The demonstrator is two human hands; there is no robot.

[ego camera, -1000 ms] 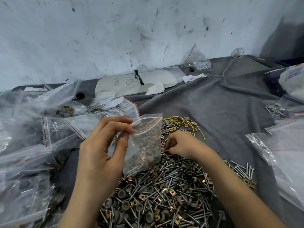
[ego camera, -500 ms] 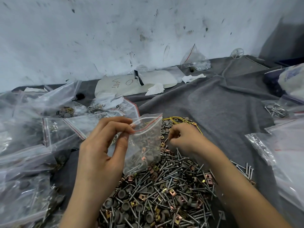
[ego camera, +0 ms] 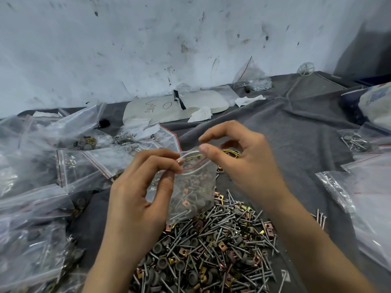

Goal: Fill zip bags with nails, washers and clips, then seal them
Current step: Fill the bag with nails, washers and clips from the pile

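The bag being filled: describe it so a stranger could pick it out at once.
Find the heap of nails, washers and clips on the grey cloth. Above it hangs a small clear bag, its rim pinched by the left hand, the right hand at its mouth. Unlike the other bags lying around, it is lifted and open.

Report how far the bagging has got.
Done: filled bags lie at left. In hand: the left hand pinches a zip bag holding nails, washers and clips, mouth open; the right hand is at its mouth. Left: seal it, then bag the loose pile.
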